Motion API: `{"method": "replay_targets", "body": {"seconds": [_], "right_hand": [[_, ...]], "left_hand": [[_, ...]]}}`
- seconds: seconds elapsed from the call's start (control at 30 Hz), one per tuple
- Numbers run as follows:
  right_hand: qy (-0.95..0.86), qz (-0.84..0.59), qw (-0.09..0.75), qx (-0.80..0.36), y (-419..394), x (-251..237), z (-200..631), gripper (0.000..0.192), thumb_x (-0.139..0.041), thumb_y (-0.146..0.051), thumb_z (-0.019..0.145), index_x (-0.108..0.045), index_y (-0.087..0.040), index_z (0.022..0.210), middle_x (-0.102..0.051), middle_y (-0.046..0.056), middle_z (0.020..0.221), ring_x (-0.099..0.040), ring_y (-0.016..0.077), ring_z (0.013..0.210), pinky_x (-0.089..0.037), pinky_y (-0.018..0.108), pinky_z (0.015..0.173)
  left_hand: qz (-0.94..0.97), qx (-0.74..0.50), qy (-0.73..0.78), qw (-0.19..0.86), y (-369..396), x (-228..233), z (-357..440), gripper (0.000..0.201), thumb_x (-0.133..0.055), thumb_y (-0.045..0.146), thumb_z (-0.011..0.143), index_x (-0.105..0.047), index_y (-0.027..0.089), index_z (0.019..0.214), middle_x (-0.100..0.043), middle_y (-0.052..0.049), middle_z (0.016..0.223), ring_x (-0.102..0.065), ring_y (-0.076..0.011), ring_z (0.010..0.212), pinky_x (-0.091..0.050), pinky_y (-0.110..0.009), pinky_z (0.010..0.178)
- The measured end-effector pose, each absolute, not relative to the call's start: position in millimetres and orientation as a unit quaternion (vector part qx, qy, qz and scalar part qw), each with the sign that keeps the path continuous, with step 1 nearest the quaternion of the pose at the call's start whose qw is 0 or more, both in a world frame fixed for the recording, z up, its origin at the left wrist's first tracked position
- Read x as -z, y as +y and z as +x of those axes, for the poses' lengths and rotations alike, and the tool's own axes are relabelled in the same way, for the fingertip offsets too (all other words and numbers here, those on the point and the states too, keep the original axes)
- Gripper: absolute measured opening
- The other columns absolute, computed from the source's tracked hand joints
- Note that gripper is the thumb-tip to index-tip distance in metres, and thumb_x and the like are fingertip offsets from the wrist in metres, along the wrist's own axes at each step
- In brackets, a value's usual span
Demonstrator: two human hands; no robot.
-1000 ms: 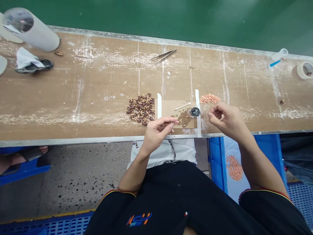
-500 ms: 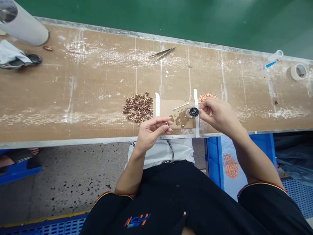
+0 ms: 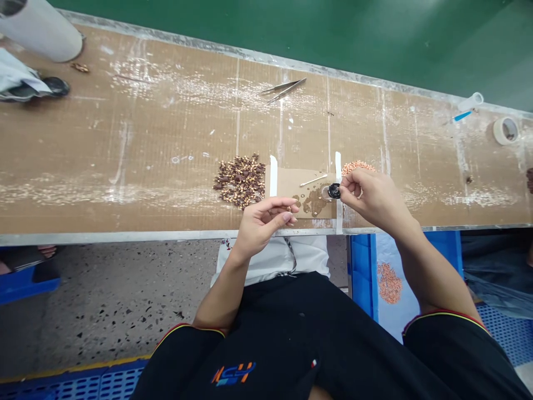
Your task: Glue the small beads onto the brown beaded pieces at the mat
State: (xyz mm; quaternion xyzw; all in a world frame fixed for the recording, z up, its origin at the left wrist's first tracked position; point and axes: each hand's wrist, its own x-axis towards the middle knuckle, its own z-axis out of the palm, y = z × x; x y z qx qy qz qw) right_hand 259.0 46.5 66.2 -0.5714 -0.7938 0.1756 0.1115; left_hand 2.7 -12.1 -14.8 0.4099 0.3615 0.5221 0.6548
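Take the cardboard pad [image 3: 287, 180] as the clock's centre, twelve at the table's far edge. Nearest, between four and five o'clock, a blue crate [image 3: 363, 272] below table level carries small orange pieces [image 3: 390, 283] on a pale sheet. At eight, the left hand [image 3: 258, 228] covers the pad's near corner, fingers loosely curled; tiny bits show between thumb and forefinger, but whether they are gripped I cannot tell. At three, the right hand [image 3: 375, 197] has thumb and forefinger pinched together beside the rim of a small black cup [image 3: 333, 191]; anything between them is too small to tell. The cup sits at the pad's three o'clock edge, close to a white strip [image 3: 338, 166]. A cotton swab [image 3: 313, 180] lies on the pad, beyond brown wet stains [image 3: 315, 203]. At nine spreads a brown-and-gold heap [image 3: 239, 182]; at two, an orange heap [image 3: 357, 166] is partly hidden by the right hand. Farther off are a tape roll [image 3: 499, 132] before three, tweezers [image 3: 288, 89] near twelve and a white cylinder [image 3: 50, 33] at ten.
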Motion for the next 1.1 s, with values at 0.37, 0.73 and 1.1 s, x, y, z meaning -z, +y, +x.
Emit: {"method": "replay_targets", "body": {"seconds": [0.37,0.73,1.1], "right_hand": [[-0.793,-0.577,0.11,-0.159,46.9,-65.4,257.7,0.015,-0.064,-0.026,0.083,-0.052,-0.026,0.074,-0.062,0.003,0.068,-0.057,0.0196,0.064,-0.039,0.032,0.06],[-0.8,-0.581,0.094,-0.118,46.5,-64.3,255.3,0.013,-0.063,-0.025,0.081,-0.053,-0.025,0.073,-0.063,0.003,0.069,-0.057,0.0192,0.064,-0.036,0.031,0.059],[-0.804,-0.581,0.084,-0.094,45.5,-71.5,254.8,0.014,-0.064,-0.027,0.084,-0.054,-0.024,0.075,-0.061,0.001,0.069,-0.056,0.0173,0.063,-0.034,0.029,0.059]], "left_hand": [[0.417,-0.516,0.348,0.662,-11.7,13.1,1.0,0.03,-0.085,0.042,0.089,-0.084,0.019,0.108,-0.083,-0.009,0.097,-0.078,-0.0156,0.074,-0.069,-0.029,0.071],[0.417,-0.517,0.337,0.667,-12.6,14.5,1.4,0.028,-0.084,0.04,0.091,-0.084,0.02,0.11,-0.084,-0.009,0.099,-0.078,-0.0153,0.076,-0.069,-0.028,0.073],[0.401,-0.537,0.316,0.672,-11.2,10.7,3.6,0.024,-0.087,0.033,0.089,-0.083,0.02,0.108,-0.084,-0.008,0.097,-0.079,-0.0134,0.072,-0.066,-0.021,0.064]]}}
